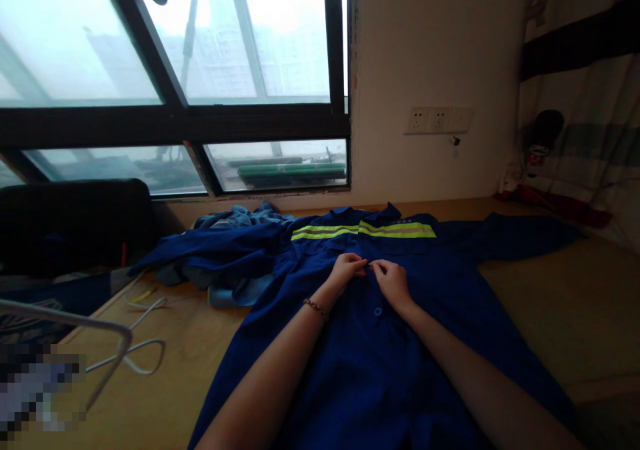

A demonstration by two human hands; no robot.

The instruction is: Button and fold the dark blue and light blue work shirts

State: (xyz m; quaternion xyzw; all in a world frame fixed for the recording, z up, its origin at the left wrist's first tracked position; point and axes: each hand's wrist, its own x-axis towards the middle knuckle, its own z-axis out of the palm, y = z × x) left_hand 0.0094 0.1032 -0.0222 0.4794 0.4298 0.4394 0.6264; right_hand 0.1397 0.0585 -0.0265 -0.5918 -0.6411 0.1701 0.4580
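A dark blue work jacket [320, 370] lies spread out with its collar toward the wall and its sleeves out to both sides. A yellow-green reflective band [400, 229] crosses its chest. Over the front placket, just below that band, my left hand [349, 269] pinches the cloth with fingers closed. Close beside it my right hand [393, 282] also pinches the placket, fingertips almost meeting the left ones. Whether a button is between the fingertips is too small to tell. One round button [378, 311] shows lower on the placket.
Crumpled light blue clothing [240, 291] lies under the left sleeve. A white cable [145, 363] loops over the wooden surface [175, 323] at left. A black bag-like object [75, 227] stands beneath the window [250, 123]. Wall sockets [439, 121] and a curtain [585, 123] are at right.
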